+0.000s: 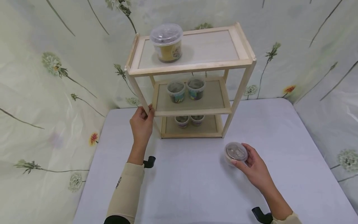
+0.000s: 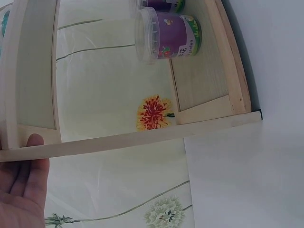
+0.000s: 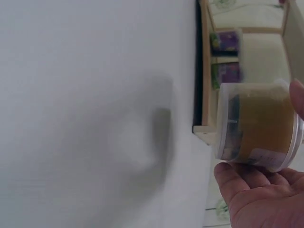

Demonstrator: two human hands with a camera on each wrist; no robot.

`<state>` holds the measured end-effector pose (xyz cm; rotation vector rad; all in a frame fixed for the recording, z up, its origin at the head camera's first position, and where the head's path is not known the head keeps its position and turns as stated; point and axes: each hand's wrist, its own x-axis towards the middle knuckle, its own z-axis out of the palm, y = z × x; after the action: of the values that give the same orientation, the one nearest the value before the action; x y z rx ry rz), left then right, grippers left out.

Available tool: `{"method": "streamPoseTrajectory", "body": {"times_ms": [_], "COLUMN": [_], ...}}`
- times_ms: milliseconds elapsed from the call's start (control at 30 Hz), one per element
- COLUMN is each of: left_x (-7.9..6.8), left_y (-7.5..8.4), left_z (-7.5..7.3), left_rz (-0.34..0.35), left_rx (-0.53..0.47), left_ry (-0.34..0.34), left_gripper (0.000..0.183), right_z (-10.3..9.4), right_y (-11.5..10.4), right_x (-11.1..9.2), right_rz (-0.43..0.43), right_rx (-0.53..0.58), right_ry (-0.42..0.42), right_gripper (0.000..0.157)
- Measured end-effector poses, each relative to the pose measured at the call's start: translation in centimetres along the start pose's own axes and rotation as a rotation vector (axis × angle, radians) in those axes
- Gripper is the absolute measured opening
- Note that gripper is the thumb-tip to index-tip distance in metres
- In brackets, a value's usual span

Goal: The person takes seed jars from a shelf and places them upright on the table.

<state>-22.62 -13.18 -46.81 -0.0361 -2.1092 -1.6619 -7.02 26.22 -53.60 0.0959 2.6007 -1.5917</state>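
In the head view my left hand grips the left front post of a three-tier wooden shelf at the middle tier's level. The left wrist view shows its fingers against the post. My right hand holds a round plastic tub with a clear lid above the table, right of the shelf's front. In the right wrist view that tub has a yellow-brown band, with fingers below and the thumb at the lid end; its shadow falls on the tablecloth.
A larger tub with a yellow band stands on the top tier, left side. Two small blue-green cups are on the middle tier and two purple-labelled cups on the bottom one. A white tablecloth covers the table; flower-printed sheeting surrounds it.
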Motion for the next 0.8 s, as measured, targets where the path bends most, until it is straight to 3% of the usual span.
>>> {"method": "streamPoseTrajectory", "body": {"times_ms": [267, 533, 800], "left_x": [0.2, 0.1, 0.0], "left_y": [0.1, -0.1, 0.0], "left_z": [0.0, 0.0, 0.0], "left_rz": [0.007, 0.021, 0.018], "left_rx": [0.000, 0.025, 0.023], "left_ry": [0.000, -0.005, -0.002], "left_gripper": [0.018, 0.019, 0.020], "right_z": [0.3, 0.7, 1.0], "right_y": [2.0, 3.0, 4.2], "right_x": [0.2, 0.0, 0.0], "right_rz": [-0.002, 0.049, 0.032], "right_rx": [0.028, 0.038, 0.023], "right_ry": [0.029, 0.029, 0.049], "right_gripper": [0.092, 0.094, 0.097]}}
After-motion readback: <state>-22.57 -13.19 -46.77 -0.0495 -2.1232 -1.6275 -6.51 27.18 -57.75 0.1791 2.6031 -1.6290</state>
